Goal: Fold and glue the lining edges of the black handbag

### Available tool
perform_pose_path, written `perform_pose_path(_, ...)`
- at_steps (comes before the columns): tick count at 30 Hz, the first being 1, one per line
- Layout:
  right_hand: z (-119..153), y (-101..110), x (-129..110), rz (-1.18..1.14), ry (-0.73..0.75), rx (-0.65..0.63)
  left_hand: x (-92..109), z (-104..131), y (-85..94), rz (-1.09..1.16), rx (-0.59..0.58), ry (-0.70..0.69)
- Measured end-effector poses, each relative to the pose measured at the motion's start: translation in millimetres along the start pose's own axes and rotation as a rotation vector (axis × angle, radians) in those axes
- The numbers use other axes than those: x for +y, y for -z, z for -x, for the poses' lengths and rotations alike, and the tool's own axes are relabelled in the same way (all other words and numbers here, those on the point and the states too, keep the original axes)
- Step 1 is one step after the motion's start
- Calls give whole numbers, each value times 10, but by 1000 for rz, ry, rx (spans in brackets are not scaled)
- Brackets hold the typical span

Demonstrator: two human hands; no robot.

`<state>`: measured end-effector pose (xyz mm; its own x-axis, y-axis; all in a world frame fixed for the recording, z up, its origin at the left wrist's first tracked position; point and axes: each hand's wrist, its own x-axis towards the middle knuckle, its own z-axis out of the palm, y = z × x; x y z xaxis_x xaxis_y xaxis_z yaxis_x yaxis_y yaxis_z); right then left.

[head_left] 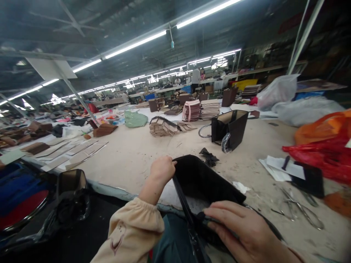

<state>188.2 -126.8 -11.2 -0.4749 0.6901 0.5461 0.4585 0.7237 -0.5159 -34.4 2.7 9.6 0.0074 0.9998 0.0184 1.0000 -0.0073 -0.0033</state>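
Note:
A black handbag [219,179] lies tilted at the near edge of the table, its mouth facing me. My left hand [163,171] is closed on the far left corner of its rim. Nearer to me, my right hand [241,223] pinches the bag's near edge between thumb and fingers; what lies under the fingertips is partly hidden. A dark strip of the rim runs down between the two hands. Beyond the bag, a scrap of black material [208,157] rests on the table.
A finished-looking dark bag [233,128] with wrapped handles stands farther back. Scissors [301,210], white papers [285,168] and a red plastic bag [323,157] lie at right. Stacked panels [163,128] are mid-table; flat panels [79,149] lie left. Another bag [71,182] sits below the table edge.

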Motion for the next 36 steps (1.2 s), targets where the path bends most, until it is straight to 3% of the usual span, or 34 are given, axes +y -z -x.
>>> perform_pose_path(4,-358,-198,62,-38,-67,55,13,14,4,3,2,4)
perform_pose_path(9,-819,-362,303,59,-117,103,7,36,-33,55,-15,-12)
perform_pose_path(12,-938,-482,441,107,-142,121,5,82,-58,82,-1,-3)
perform_pose_path(15,-937,-530,488,123,-171,98,6,151,-60,158,124,-6)
perform_pose_path(19,-801,-379,341,63,-121,46,-4,197,-41,204,296,-123)
perform_pose_path(24,-544,58,198,63,-56,-60,-40,152,-33,159,323,-196)
perform_pose_path(30,-585,440,556,84,-134,-92,-29,105,-32,183,339,-286)
perform_pose_path(36,-918,444,1011,-70,-211,-272,16,53,-24,140,309,-287)
